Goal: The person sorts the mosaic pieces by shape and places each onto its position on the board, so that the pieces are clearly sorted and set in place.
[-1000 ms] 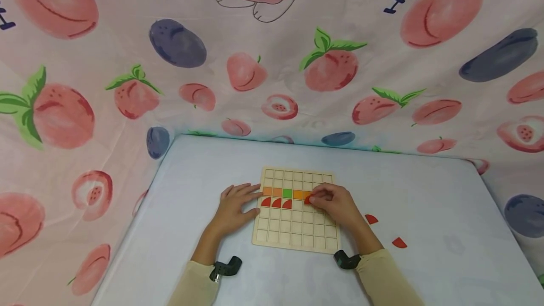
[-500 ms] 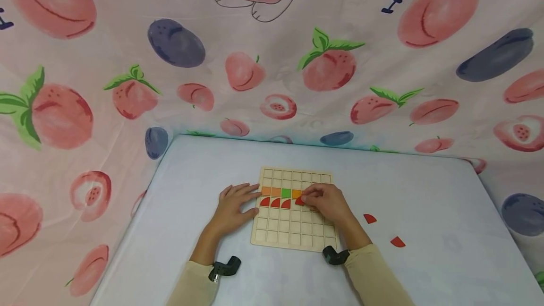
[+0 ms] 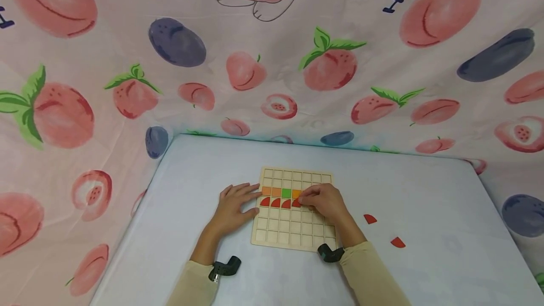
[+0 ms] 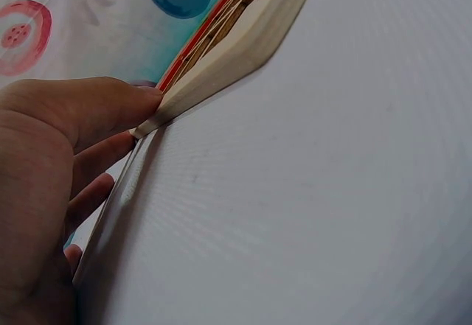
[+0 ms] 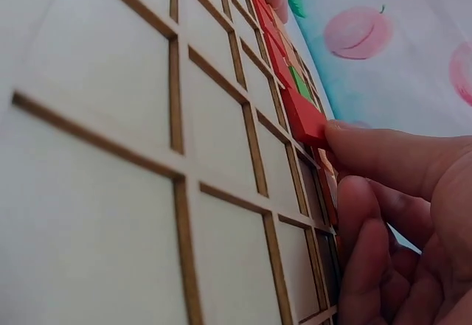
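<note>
A wooden grid board (image 3: 280, 237) lies on the table, its square cells framed by thin raised strips. My right hand (image 3: 329, 202) pinches a red quarter-circle tile (image 5: 303, 116) between thumb and fingers, at the fourth cell of a row; the tile stands slightly proud of the board in the right wrist view. Three like red tiles (image 3: 275, 202) fill the cells to its left. Above them run orange tiles (image 3: 266, 191) and a green tile (image 3: 286, 193); my right fingers hide part of that row. My left hand (image 3: 233, 207) rests with spread fingers against the board's left edge, thumb and fingertips touching it.
Two loose red quarter-circle tiles, a nearer one (image 3: 398, 242) and a farther one (image 3: 370, 219), lie on the white table (image 3: 450, 211) right of the board. A fruit-printed curtain (image 3: 280, 60) stands behind the table and along its left side.
My right hand has moved left across the board with the red tile, from about the fifth cell to the fourth, and lowered it there. The left hand stays where it was.
</note>
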`<act>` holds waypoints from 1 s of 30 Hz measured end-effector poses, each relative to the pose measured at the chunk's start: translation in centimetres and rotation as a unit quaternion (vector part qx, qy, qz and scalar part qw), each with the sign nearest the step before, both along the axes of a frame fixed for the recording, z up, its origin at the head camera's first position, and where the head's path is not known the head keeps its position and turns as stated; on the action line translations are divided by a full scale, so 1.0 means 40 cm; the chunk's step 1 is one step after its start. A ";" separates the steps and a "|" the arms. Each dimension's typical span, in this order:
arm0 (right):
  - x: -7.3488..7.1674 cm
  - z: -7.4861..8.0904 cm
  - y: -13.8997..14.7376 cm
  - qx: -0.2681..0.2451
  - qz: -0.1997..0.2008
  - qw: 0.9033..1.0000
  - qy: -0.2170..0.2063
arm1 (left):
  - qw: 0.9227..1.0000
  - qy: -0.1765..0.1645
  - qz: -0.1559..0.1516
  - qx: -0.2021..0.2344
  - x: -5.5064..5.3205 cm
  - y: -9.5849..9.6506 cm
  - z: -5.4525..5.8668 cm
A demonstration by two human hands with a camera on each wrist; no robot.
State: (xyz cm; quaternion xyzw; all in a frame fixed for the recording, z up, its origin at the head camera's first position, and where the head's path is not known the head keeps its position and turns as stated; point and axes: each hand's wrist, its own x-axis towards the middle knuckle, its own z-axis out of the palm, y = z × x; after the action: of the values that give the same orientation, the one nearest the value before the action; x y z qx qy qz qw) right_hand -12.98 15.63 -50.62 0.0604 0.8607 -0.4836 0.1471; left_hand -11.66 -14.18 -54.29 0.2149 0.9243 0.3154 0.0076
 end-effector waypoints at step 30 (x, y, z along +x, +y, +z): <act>0.000 -0.002 0.015 0.043 0.061 0.997 0.021 | 1.000 0.002 0.001 0.008 0.001 -0.002 0.003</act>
State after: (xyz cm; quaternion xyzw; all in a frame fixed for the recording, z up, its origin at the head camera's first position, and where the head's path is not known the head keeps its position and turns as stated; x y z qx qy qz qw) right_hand -12.99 16.22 -50.71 0.0037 0.8855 -0.4377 0.1559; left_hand -11.64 -14.25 -54.16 0.2148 0.9218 0.3225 0.0034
